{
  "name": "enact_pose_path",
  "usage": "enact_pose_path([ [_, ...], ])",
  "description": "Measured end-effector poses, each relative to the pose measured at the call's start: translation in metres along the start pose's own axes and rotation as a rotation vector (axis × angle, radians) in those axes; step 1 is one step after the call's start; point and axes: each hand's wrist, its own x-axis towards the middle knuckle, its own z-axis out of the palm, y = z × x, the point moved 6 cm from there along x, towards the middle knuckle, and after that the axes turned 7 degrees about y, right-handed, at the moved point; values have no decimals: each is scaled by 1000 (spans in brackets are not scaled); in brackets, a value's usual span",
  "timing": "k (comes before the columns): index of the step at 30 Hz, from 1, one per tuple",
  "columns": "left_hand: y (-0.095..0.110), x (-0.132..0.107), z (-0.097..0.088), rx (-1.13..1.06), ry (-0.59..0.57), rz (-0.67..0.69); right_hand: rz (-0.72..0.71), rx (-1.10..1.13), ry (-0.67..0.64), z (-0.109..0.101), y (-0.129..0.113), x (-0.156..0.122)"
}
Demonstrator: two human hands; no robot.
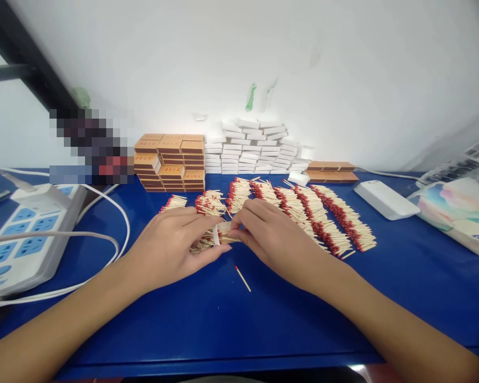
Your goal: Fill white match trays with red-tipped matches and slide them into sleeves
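Observation:
My left hand (179,239) is closed around a small white matchbox tray (216,235), thumb below and fingers above. Only the tray's narrow white edge shows; the hand hides the rest. Against it, my right hand (259,229) is pinched, its fingertips on what look like pale matchsticks (225,227) at the tray. How many it holds is hidden. Under and behind both hands lie rows of red-headed matches (303,210), partly covered by the fingers. One loose match (243,279) rests on the blue table (239,324) in front of the hands.
Brown matchboxes (170,162) are stacked at the back left, with more boxes (331,172) back right. White trays (251,146) are piled between them. A power strip (27,234) with cables stands left. A white device (386,199) and a patterned pack (459,213) lie right.

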Motion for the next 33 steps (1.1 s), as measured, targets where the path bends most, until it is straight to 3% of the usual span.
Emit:
enact_pose_path([
  [8,-5,-1,1,-65,13,-74,9,98,96,-13,-3,0],
  [17,-4,-2,2,-43,-4,3,131,248,-128,-8,7,-6],
  [23,-4,-2,1,-55,-24,-8,170,260,-160,-9,8,-7],
  [28,-12,2,-4,4,13,-31,220,261,-82,-22,14,-7],
  [33,-19,5,-13,99,86,5,253,357,-199,-15,13,-11],
])
